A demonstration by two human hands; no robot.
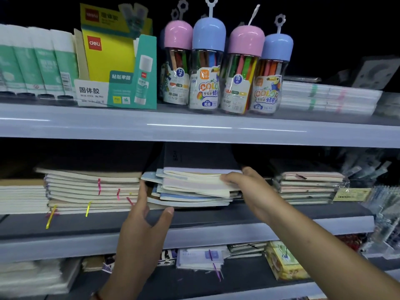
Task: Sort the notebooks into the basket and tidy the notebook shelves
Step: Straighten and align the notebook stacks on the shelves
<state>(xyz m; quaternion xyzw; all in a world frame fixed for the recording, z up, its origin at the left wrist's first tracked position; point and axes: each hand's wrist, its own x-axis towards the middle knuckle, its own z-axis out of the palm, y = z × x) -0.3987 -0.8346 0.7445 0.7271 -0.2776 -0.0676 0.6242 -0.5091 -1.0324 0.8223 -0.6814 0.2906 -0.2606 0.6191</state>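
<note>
A messy pile of pastel notebooks (190, 192) lies on the middle shelf (238, 231), its covers fanned out at different angles. My left hand (141, 217) stands against the pile's left side with straight fingers, thumb reaching out below the front edge. My right hand (242, 181) grips the right end of the upper notebooks, fingers curled over their front edge and thumb behind. A neater stack of cream notebooks with ribbon markers (93, 190) sits directly left of the pile. No basket is in view.
Wrapped notebooks (309, 187) lie right of the pile. The upper shelf (194, 128) carries glue stick boxes (116, 61) and crayon jars (207, 68), and it hangs low over the pile. More notebooks (201, 258) and a yellow pack (283, 263) lie on the bottom shelf.
</note>
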